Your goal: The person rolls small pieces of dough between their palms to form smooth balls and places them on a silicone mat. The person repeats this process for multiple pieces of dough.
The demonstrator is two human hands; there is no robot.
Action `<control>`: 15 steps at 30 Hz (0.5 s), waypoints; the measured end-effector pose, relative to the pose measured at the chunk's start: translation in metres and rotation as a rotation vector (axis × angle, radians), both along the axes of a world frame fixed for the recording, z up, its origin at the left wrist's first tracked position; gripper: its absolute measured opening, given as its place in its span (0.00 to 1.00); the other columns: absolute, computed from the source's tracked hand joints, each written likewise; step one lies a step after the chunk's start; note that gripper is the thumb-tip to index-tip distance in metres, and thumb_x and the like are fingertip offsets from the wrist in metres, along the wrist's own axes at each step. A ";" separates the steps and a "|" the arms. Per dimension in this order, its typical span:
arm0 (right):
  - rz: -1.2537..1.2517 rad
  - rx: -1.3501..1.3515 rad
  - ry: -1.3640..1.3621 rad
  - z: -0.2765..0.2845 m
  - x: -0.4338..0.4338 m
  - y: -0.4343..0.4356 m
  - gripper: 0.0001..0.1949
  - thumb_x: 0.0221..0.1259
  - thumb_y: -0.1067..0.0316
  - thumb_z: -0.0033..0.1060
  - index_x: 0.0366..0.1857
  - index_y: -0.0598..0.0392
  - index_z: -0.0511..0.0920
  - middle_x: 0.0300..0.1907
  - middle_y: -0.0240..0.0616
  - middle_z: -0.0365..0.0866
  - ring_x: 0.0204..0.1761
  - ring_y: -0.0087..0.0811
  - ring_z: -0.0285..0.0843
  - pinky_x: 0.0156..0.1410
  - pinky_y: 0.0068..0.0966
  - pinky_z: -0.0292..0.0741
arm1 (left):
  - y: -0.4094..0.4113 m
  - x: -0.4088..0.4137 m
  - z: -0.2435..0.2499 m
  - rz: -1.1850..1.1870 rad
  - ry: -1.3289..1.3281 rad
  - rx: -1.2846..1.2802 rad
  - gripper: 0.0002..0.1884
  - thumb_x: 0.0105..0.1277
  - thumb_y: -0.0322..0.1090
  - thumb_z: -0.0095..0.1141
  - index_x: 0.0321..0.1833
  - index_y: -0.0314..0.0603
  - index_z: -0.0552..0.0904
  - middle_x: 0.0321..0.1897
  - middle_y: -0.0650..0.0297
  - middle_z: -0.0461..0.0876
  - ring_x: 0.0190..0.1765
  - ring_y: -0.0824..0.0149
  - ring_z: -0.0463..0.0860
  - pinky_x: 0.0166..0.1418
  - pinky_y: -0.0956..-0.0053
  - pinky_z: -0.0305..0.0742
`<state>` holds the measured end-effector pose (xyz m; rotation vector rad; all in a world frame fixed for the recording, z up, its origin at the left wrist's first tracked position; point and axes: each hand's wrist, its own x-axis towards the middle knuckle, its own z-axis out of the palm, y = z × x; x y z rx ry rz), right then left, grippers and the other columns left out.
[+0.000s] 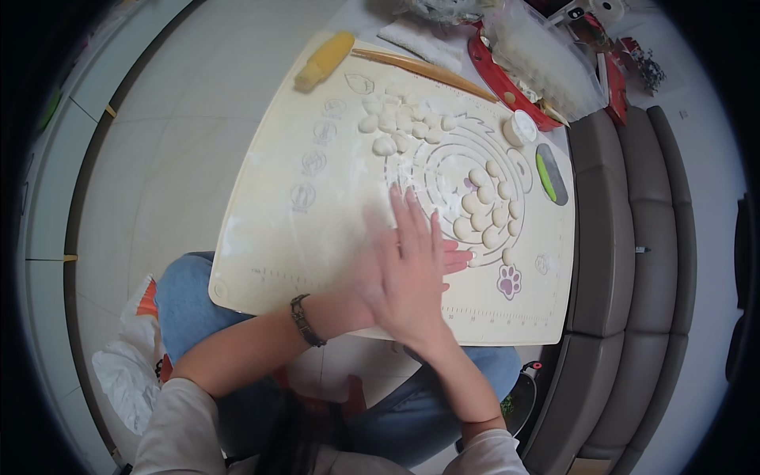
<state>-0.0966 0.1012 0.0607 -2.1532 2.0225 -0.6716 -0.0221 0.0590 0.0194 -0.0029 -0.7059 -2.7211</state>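
Observation:
My right hand (415, 267) lies palm down across my left hand (371, 279), which is blurred and wears a bracelet at the wrist. The left fingertips stick out to the right beneath it. Whether anything is between the palms is hidden. Both are over a cream silicone pastry mat (267, 237) with printed rings. Rounded dough pieces (480, 221) sit in a group right of my hands. Floury, flattened-looking dough pieces (387, 122) are clustered farther up the mat. A small white bowl of white powder (521, 128) stands near the mat's upper right edge.
A tapered wooden rolling pin (427, 71) and a yellow cylindrical object (325, 61) lie along the far edge. A green-and-grey dough scraper (552, 174) is at the right. Beyond are a red tray (493, 74) and clear plastic containers (549, 59). A grey sofa (629, 237) stands at the right.

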 end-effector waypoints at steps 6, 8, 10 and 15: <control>0.092 0.014 -0.045 -0.009 0.002 -0.004 0.38 0.53 0.48 0.61 0.70 0.50 0.65 0.75 0.51 0.52 0.77 0.55 0.46 0.76 0.58 0.42 | 0.004 -0.005 -0.034 -0.135 0.103 0.232 0.40 0.74 0.61 0.25 0.77 0.34 0.48 0.78 0.48 0.48 0.80 0.52 0.47 0.80 0.56 0.44; 0.083 0.011 -0.073 -0.009 -0.005 -0.004 0.35 0.57 0.48 0.58 0.70 0.50 0.65 0.75 0.51 0.52 0.77 0.54 0.46 0.76 0.57 0.42 | 0.005 -0.003 -0.027 -0.110 0.093 0.198 0.38 0.76 0.59 0.25 0.77 0.35 0.49 0.78 0.49 0.50 0.79 0.54 0.50 0.80 0.58 0.46; 0.091 0.023 -0.160 -0.004 -0.007 -0.004 0.32 0.63 0.49 0.53 0.69 0.51 0.65 0.75 0.51 0.52 0.77 0.53 0.45 0.77 0.55 0.42 | 0.004 0.000 -0.012 -0.098 0.054 0.179 0.35 0.77 0.56 0.26 0.77 0.35 0.50 0.77 0.50 0.53 0.79 0.55 0.52 0.80 0.60 0.47; -0.147 -0.246 -0.982 0.032 -0.037 0.009 0.18 0.74 0.57 0.41 0.50 0.59 0.78 0.56 0.45 0.76 0.58 0.38 0.75 0.61 0.33 0.73 | -0.012 0.010 0.020 -0.179 0.111 0.448 0.30 0.77 0.49 0.35 0.75 0.35 0.56 0.74 0.51 0.59 0.75 0.61 0.60 0.79 0.63 0.49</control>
